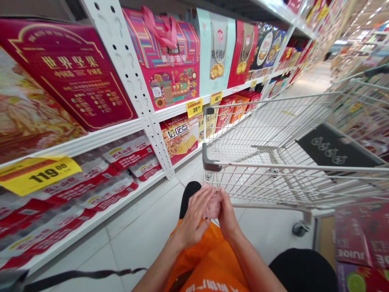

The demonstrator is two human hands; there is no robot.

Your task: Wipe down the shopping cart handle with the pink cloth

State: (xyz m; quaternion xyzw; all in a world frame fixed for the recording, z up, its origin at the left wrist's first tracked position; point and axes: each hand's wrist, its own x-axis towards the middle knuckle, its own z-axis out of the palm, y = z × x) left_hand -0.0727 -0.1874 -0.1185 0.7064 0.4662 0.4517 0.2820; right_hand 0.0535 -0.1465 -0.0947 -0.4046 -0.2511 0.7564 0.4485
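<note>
Between my two hands is a bunched pink cloth [212, 205], held in front of the orange apron [209, 259]. My left hand [196, 213] lies over its left side with the fingers bent around it. On the right side of the cloth, my right hand [227, 213] presses with curled fingers. A metal shopping cart [264, 166] stands just beyond my hands, and the inside of its basket shows only wire and a dark panel [337, 150].
White shelves [158, 117] on the left hold gift boxes, with bottled water packs [100, 182] low down. Yellow price tags [39, 174] hang from the edges. Juice boxes [352, 239] sit at lower right. A dark strap [82, 274] crosses the lower left.
</note>
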